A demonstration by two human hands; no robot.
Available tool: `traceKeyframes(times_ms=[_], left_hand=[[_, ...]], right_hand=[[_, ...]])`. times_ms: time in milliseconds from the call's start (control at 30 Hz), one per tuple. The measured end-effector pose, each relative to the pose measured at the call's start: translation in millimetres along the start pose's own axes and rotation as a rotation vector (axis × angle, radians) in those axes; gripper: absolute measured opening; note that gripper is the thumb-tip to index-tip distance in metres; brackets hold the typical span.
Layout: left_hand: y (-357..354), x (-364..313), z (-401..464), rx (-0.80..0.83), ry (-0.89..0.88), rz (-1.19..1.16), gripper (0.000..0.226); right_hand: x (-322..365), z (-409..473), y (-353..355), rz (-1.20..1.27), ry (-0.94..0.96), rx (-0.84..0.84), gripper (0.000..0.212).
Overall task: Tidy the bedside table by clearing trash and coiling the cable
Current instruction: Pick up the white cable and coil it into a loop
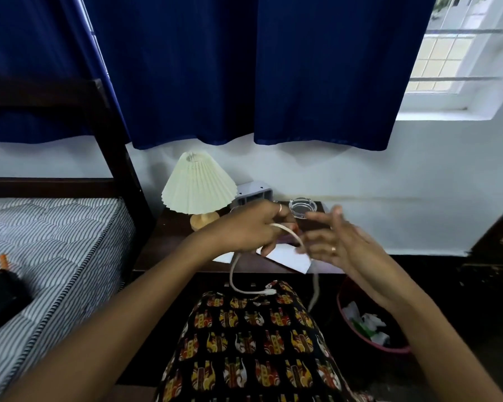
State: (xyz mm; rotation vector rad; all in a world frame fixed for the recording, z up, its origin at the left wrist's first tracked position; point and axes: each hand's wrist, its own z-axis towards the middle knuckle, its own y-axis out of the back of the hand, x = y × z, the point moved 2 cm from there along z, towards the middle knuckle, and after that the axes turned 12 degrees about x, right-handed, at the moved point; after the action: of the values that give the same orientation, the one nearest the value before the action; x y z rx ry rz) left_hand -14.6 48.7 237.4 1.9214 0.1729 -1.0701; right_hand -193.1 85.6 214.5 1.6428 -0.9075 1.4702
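My left hand (250,230) pinches the white cable (291,232) above the bedside table (169,245), anchoring the loop I judge is being coiled, while my right hand (336,242), fingers spread and blurred, guides the slack whose ends dangle toward the trash bin (357,335).

There are no words, numbers or brand names to read anywhere here. The white paper (285,258) on the bench (169,242) looks blank from this side. The cloth (250,343) on the person's lap has a pattern of little pictures, not letters. The small black thing (3,297) on the bed (55,256) shows no label that can be made out.
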Motion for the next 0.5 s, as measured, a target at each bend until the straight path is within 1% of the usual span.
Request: traceKeyframes(times_ms=[33, 67, 133, 167, 200, 300, 367, 433, 500], left_hand=[[0.9, -3.9, 0.6, -0.001, -0.001, 0.0, 0.013], [2.4, -5.8, 0.3, 0.0, -0.001, -0.013, 0.011], [6.3, -3.5, -2.9, 0.003, -0.011, -0.052, 0.012], [7.1, 0.5, -5.2, 0.017, -0.026, -0.086, 0.015], [6.2, 6.0, -7.7, 0.034, -0.046, -0.13, 0.016], [-3.8, 29.5, -18.3, 0.043, -0.064, -0.237, 0.019], [-14.4, 47.8, -25.3, 0.012, -0.061, -0.299, 0.016], [-23.8, 62.1, -31.9, -0.013, -0.066, -0.373, 0.008], [-30.0, 72.3, -36.4, -0.049, -0.063, -0.39, 0.01]], right_hand=[[12.5, 1.4, -11.6, -0.043, -0.01, 0.078, 0.049], [20.6, 2.2, -18.0, -0.128, -0.01, 0.11, 0.041], [29.5, 5.9, -18.9, -0.281, 0.028, 0.06, 0.026], [32.9, 6.2, -17.0, -0.298, 0.053, 0.008, 0.019], [33.5, 6.5, -11.8, -0.286, 0.086, -0.033, 0.016], [38.0, 0.0, 6.7, -0.173, 0.199, -0.169, 0.017], [37.3, -3.8, 25.3, -0.105, 0.257, -0.285, 0.019], [35.2, -4.6, 43.8, -0.035, 0.299, -0.397, 0.022], [32.9, -4.6, 59.4, 0.037, 0.315, -0.478, 0.023]])
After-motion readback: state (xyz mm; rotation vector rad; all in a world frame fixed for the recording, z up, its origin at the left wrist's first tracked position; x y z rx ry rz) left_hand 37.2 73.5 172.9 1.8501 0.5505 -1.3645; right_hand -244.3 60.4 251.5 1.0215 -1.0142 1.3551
